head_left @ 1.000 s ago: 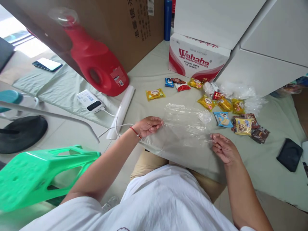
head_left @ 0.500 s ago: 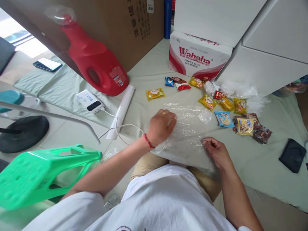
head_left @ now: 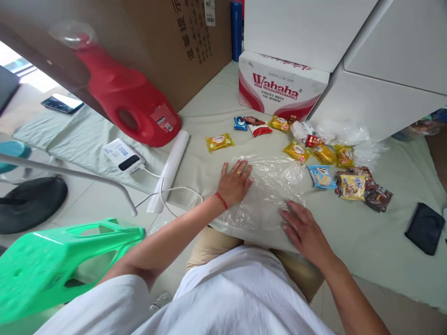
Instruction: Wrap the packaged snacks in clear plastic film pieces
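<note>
A clear plastic bag (head_left: 265,195) lies spread on the pale green cloth (head_left: 199,163) in front of me. My left hand (head_left: 235,182), with a ring and a red wrist cord, rests palm down on the bag's left part, fingers spread. On the right side of the bag, my right hand (head_left: 303,229) lies with its fingers stretched out over the plastic. Neither hand holds anything. Beyond the bag sits a yellow wrapped snack (head_left: 219,142), apart from the others. A light blue snack packet (head_left: 321,177) lies to the right of the bag.
More wrapped snacks (head_left: 352,186) and crumpled plastic bags (head_left: 344,132) lie at the right. Behind stands a Wahaba-style printed carton (head_left: 282,86). On the left are a red jug (head_left: 134,102), a white roll (head_left: 169,172), a power bank (head_left: 124,155) with cable and a green stool (head_left: 59,260).
My left hand has gone from curled to flat and spread on the plastic. The right hand has let go of the bag's edge, opened and moved slightly left. The view has shifted a little.
</note>
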The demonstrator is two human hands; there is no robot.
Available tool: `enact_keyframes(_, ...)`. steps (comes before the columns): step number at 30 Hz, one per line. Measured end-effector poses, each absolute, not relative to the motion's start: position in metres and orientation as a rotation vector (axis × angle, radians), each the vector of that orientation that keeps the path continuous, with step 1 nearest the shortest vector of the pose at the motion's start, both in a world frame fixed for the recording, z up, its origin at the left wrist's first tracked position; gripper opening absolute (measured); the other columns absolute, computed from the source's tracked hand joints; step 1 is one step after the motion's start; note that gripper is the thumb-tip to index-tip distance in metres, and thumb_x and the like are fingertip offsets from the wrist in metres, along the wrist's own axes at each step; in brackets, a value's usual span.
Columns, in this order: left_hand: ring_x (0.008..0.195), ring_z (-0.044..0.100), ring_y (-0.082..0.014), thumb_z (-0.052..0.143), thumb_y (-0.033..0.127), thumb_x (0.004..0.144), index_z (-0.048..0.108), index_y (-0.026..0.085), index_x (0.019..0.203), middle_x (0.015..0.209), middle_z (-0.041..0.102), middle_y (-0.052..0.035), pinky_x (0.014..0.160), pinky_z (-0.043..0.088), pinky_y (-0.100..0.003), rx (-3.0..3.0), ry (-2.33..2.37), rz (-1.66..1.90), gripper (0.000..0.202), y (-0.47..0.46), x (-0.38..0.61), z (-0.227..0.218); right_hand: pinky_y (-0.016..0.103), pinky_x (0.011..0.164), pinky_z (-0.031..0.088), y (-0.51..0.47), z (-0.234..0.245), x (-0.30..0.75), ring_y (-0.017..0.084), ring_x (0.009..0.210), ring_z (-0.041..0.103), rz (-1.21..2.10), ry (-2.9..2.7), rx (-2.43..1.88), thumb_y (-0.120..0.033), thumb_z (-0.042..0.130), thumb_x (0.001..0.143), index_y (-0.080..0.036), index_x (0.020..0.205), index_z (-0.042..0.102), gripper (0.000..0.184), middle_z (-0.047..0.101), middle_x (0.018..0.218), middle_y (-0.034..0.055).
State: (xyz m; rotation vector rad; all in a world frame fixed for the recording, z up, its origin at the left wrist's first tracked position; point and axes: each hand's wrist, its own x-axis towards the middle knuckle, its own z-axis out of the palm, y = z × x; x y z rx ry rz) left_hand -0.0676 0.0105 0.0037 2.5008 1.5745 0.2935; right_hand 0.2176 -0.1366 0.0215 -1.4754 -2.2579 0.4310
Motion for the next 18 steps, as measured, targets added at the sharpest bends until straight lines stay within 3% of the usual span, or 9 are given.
enact_keyframes(4, 0.159, 0.031, -0.0278, 0.028, 0.044, 0.109, 0.041, 0.026, 0.161, 0.172, 0.032, -0.0084, 0.128, 0.012, -0.069, 2.504, 1.599, 0.177, 0.057, 0.024, -0.086, -0.001, 0.048, 0.114, 0.051, -0.149, 0.019, 0.25, 0.028, 0.139, 0.057, 0.765, -2.265, -1.498, -0.037, 0.054, 0.104, -0.028, 0.135, 0.07, 0.036, 0.056, 0.156, 0.009)
enact_keyframes(8, 0.16, 0.029, -0.0262, 0.027, 0.044, 0.109, 0.038, 0.027, 0.162, 0.173, 0.029, -0.0067, 0.128, 0.011, -0.068, 2.518, 1.572, 0.172, 0.057, 0.025, -0.092, -0.004, 0.04, 0.097, 0.059, -0.107, 0.048, 0.273, 0.025, 0.111, 0.073, 0.942, -2.117, -1.645, -0.044, 0.053, 0.104, -0.028, 0.115, 0.077, 0.032, 0.076, 0.124, 0.0061)
enact_keyframes(13, 0.159, 0.031, -0.0274, 0.029, 0.045, 0.109, 0.04, 0.027, 0.161, 0.172, 0.032, -0.0071, 0.129, 0.011, -0.068, 2.513, 1.562, 0.213, 0.056, 0.023, -0.091, -0.002, 0.041, 0.089, 0.056, 0.053, 0.078, 0.21, 0.028, 0.096, 0.072, 0.565, -2.141, -1.724, -0.048, 0.048, 0.102, -0.023, 0.107, 0.077, 0.039, 0.078, 0.107, 0.0092)
enact_keyframes(16, 0.158, 0.033, -0.0281, 0.03, 0.046, 0.109, 0.041, 0.027, 0.161, 0.171, 0.033, -0.0076, 0.129, 0.012, -0.067, 2.513, 1.556, 0.217, 0.057, 0.024, -0.093, -0.002, 0.047, 0.1, 0.05, 0.161, 0.074, 0.147, 0.035, 0.114, 0.065, 0.241, -2.165, -1.773, -0.045, 0.045, 0.103, -0.015, 0.129, 0.069, 0.047, 0.073, 0.122, 0.0178)
enact_keyframes(18, 0.158, 0.033, -0.0286, 0.03, 0.047, 0.109, 0.04, 0.028, 0.161, 0.171, 0.034, -0.0074, 0.129, 0.013, -0.067, 2.519, 1.56, 0.219, 0.057, 0.024, -0.093, -0.002, 0.052, 0.103, 0.046, 0.218, 0.065, 0.113, 0.04, 0.123, 0.059, 0.145, -2.188, -1.88, -0.052, 0.049, 0.101, -0.011, 0.139, 0.063, 0.058, 0.07, 0.127, 0.0236)
